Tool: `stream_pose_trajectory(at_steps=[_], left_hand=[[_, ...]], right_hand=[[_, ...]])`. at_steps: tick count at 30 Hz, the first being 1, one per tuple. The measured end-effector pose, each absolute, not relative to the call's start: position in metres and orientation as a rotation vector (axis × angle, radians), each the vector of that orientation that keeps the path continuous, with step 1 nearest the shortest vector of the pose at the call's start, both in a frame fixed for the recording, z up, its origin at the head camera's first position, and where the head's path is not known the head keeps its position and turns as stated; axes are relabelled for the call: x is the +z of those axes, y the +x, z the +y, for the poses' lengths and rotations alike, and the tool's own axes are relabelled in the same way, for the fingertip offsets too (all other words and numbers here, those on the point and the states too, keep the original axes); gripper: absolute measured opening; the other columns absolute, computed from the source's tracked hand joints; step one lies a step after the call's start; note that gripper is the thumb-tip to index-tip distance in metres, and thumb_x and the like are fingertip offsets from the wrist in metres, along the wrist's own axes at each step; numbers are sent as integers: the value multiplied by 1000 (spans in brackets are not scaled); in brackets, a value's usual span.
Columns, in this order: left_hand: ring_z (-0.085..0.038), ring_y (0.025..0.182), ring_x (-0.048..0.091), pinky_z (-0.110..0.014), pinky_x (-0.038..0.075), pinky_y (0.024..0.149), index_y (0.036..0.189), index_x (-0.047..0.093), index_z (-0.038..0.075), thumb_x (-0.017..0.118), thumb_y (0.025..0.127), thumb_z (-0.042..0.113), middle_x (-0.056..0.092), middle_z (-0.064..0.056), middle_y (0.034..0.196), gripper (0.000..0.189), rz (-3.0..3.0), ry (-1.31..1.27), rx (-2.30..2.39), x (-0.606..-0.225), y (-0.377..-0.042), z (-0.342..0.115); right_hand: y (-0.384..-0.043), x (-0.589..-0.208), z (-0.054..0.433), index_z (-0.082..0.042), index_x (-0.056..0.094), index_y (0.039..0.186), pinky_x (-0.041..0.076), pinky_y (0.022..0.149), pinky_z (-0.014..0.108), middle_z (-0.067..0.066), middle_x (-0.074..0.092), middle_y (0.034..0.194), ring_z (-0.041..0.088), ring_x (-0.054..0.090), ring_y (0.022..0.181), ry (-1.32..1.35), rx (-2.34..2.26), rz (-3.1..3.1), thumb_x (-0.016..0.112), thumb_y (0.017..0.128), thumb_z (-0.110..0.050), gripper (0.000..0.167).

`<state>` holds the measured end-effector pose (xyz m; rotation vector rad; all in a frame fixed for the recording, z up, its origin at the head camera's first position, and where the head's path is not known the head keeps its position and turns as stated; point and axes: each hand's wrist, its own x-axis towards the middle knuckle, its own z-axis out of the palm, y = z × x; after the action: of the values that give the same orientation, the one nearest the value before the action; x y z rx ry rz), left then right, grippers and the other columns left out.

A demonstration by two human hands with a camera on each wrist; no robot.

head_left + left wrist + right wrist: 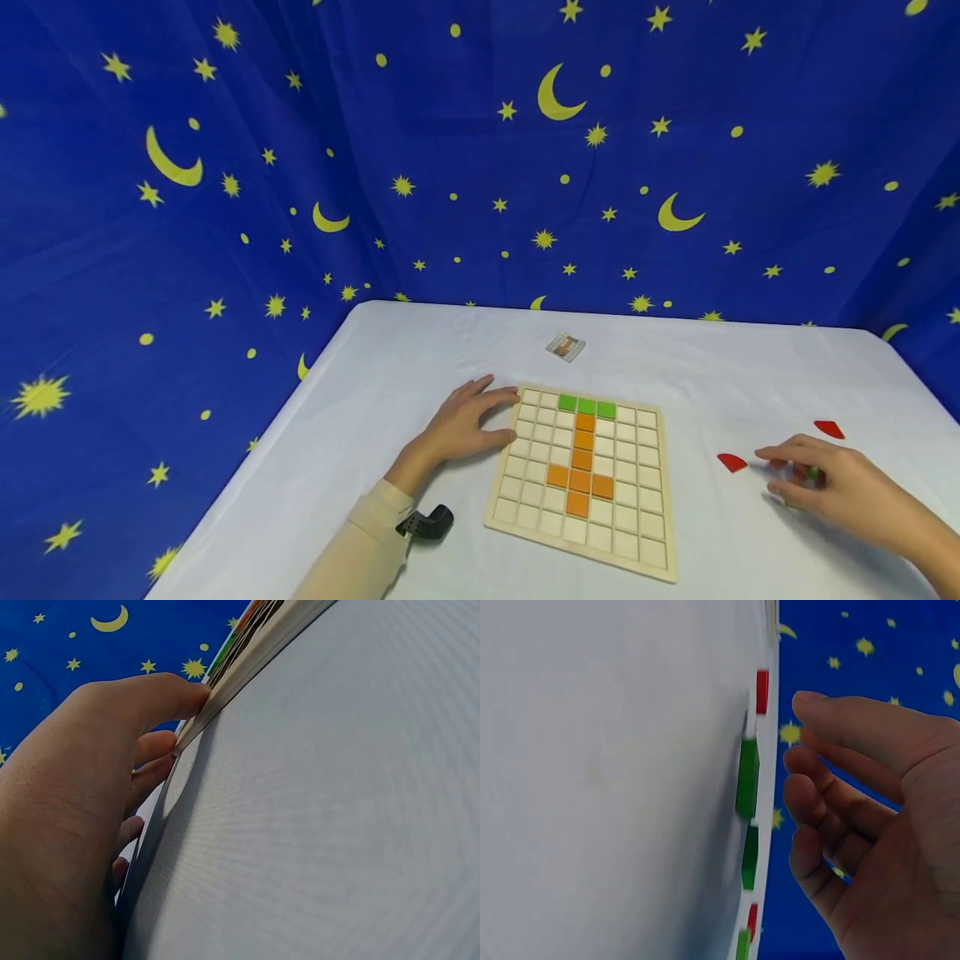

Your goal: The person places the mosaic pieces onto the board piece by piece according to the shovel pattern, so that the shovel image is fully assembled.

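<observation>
A square wooden grid board [670, 533] lies on the table, with green squares [587, 406] along its top row and orange squares [582, 459] in a column with a short crossbar. My left hand [467, 421] rests at the board's left edge. In the left wrist view its thumb and fingers touch the wooden edge [247, 675]. To the right, my right hand [832, 479] hovers over the table, fingers loosely bent and holding nothing. Below it are several green pieces [747, 778], mostly hidden by the hand in the head view. Two red quarter-round pieces [732, 462] lie near its fingers.
A small card with a printed grid pattern [566, 347] lies behind the board. White cloth [420, 350] covers the table. Blue fabric with yellow moons and stars [480, 150] hangs behind it and at the sides. A black wrist camera mount [427, 523] sticks out from the left sleeve.
</observation>
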<state>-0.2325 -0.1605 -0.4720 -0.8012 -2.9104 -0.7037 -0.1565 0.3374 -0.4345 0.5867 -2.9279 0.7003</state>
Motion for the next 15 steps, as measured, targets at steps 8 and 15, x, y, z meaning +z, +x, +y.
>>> stream_pose_trajectory(at_steps=[8, 15], left_hand=[[-22, 143, 20, -52, 18, 111, 138, 52, 36, 61, 84, 59, 40, 18, 146, 59, -2911, -805, -704, -471, -233, -160], [-22, 143, 20, -53, 18, 110, 137, 53, 36, 60, 84, 59, 41, 17, 146, 59, -2911, -805, -714, -472, -232, -160]], right_hand=[[-157, -438, 357, -17, 71, 104, 39, 54, 22, -10, 53, 83, 2, 43, 68, 525, 669, -3097, 84, 72, -30, 37], [-159, -439, 367, -16, 68, 105, 37, 56, 22, -2, 49, 85, 4, 41, 69, 530, 657, -3226, 83, 72, -22, 36]])
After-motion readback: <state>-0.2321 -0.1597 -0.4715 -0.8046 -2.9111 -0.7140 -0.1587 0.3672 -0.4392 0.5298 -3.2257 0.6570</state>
